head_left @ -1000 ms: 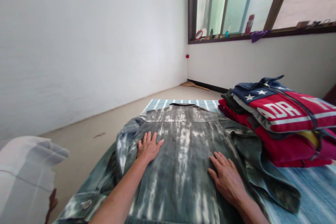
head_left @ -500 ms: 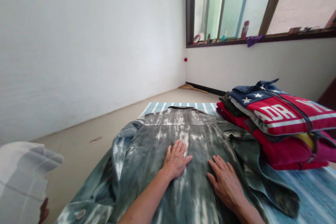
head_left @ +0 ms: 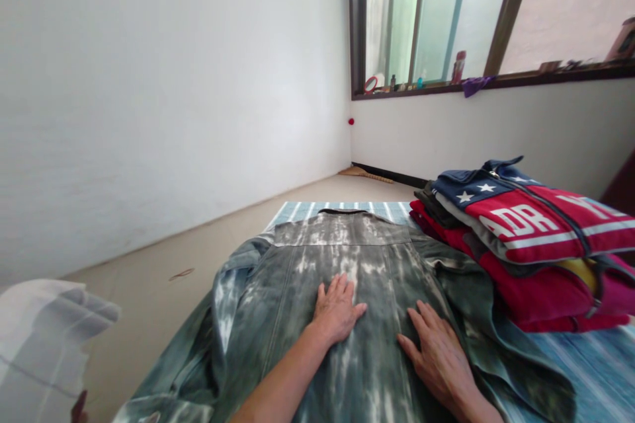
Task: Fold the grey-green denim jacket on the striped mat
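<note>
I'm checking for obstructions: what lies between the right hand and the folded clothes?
The head view shows the jacket, including one sleeve, between the right hand and the folded clothes.

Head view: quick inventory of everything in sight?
jacket: one, green streaked white, centre
sheet: one, blue striped, under jacket
clothes pile: one, mostly red, right
sheer cloth: one, whitish, lower left
floor: one, beige, left
loop: one, brown, on floor
walls: two, white, background
window: one, dark frame, upper right
windowsill: one, brown, below window
mirror: one, red rim, windowsill
bottle: one, red, windowsill
rag: one, purple, windowsill
other windowsill items: several, mixed
round thing: one, red, wall corner
straw item: one, tan, far corner
dark thing: one, reddish, right edge
brown shape: one, brown, bottom left
left hand: one, bare, on jacket
right hand: one, bare, on jacket
</note>
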Motion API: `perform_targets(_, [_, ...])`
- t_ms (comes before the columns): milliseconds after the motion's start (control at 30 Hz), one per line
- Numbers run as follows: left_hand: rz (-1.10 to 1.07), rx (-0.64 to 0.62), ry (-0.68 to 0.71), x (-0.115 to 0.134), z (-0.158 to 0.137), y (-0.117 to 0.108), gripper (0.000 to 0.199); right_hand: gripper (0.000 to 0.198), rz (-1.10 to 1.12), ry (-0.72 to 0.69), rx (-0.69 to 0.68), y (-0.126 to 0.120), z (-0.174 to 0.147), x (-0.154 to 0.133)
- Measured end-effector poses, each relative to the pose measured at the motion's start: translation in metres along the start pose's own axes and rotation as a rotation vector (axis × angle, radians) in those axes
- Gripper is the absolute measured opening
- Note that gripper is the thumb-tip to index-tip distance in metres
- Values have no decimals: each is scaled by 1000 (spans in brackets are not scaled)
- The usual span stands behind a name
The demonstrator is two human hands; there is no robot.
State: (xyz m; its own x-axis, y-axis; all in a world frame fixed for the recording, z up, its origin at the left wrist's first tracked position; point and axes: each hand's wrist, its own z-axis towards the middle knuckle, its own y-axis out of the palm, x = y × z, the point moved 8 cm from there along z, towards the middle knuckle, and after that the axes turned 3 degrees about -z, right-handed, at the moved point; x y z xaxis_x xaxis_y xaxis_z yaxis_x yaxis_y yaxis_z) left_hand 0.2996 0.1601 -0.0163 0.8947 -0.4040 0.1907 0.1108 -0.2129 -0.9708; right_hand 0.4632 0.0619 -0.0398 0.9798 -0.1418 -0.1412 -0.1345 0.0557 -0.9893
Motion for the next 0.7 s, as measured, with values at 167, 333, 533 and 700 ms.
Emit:
perform_targets(167, [-13,95,2,22,21,-7,62,53,3,-7,32,4,1,2])
perform_targets(333, [-102,39,51,38,47,12,71,52,6,-6,37,9,2,3])
perform_targets(533, [-85,-10,42,36,58,28,76,53,-27,-13,52,10,2,2])
perform_targets(700, [-98,14,43,34,58,30,77,53,-37,7,53,11,3,8])
